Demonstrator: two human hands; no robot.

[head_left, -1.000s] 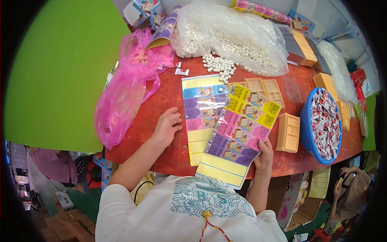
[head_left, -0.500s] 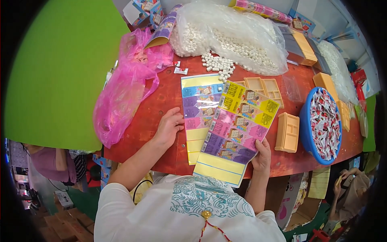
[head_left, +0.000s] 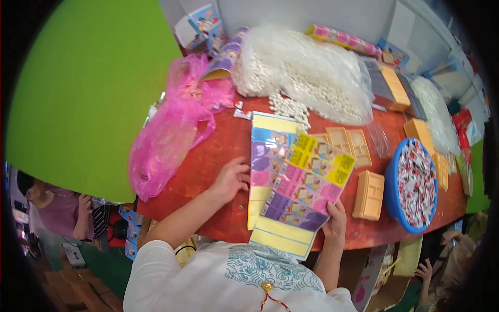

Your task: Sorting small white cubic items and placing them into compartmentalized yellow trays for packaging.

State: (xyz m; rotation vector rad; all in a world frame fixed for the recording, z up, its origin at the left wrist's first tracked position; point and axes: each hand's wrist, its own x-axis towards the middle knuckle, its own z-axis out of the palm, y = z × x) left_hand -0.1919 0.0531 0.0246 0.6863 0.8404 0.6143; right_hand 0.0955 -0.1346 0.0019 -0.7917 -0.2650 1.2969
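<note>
Sheet (head_left: 306, 190) of printed labels lies between your hands, nearer your right hand (head_left: 335, 222), its long axis slanting away from you toward the right. That hand pinches its right edge, thumb on top. Your left hand (head_left: 230, 181), empty and loosely curled, is beside the left edge of a second sheet (head_left: 262, 174), partly covered by the first; whether it touches, I can't tell. Right of your right hand comes a tray (head_left: 369, 195), then the blue bowl (head_left: 393, 203) of packets (head_left: 417, 187). Ahead-left of your left hand lies the pink bag (head_left: 166, 143). Beyond both hands, white cubes (head_left: 288, 108) lie before a clear bag (head_left: 312, 65).
</note>
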